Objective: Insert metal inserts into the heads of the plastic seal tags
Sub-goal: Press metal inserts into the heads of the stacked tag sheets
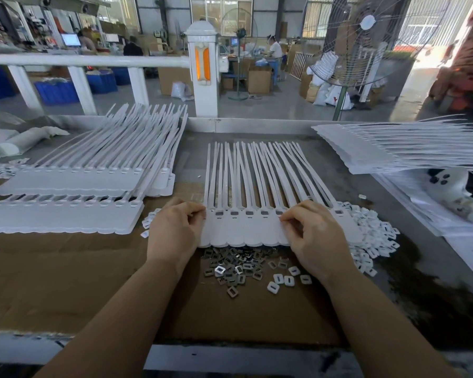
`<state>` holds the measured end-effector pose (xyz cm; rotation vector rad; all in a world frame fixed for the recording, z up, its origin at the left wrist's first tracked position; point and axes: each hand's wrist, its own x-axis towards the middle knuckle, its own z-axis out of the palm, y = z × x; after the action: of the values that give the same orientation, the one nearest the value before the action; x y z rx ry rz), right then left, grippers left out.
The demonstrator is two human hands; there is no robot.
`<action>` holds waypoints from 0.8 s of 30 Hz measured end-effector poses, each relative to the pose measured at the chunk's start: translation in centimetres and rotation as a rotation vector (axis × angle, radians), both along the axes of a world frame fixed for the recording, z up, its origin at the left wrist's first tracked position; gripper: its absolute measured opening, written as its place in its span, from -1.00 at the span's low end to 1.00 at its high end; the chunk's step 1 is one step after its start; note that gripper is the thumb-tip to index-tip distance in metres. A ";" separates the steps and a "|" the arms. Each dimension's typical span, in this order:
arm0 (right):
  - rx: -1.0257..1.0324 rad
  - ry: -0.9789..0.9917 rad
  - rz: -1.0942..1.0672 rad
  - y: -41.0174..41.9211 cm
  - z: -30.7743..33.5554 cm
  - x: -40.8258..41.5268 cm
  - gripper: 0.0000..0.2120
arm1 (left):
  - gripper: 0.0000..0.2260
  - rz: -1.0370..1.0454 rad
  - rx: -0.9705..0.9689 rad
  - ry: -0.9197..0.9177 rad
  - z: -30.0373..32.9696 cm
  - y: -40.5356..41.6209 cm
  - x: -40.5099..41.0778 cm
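A joined strip of white plastic seal tags [257, 227] lies in front of me, its tails pointing away, with several head slots [249, 213] showing grey metal inside. My left hand [172, 230] holds the strip's left end, fingers curled at the edge. My right hand [316, 236] rests on the strip's right part, its fingertips pinched together at a head slot; whether they hold anything is hidden. A heap of small metal inserts [234, 267] lies just below the strip between my wrists.
Stacks of tag strips [66, 192] lie at the left and more tag strips [388, 148] at the back right. White plastic caps [372, 236] are heaped to the right, a few white caps [284, 281] near the inserts. Brown cardboard [52, 268] covers the table.
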<state>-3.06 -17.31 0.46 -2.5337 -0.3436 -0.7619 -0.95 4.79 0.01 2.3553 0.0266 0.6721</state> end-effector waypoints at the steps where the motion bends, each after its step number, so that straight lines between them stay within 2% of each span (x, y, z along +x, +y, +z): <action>1: 0.000 0.005 0.000 0.0 0.0 0.0 -0.94 | -0.83 0.002 -0.001 0.005 0.0 0.0 0.0; 24: 0.014 0.019 -0.007 0.0 0.1 -0.1 -0.94 | -0.84 0.021 0.034 -0.012 -0.3 0.1 0.3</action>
<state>-3.15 -17.27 0.57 -2.5290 -0.3220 -0.7403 -0.67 4.84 -0.27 2.3862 0.0345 0.7017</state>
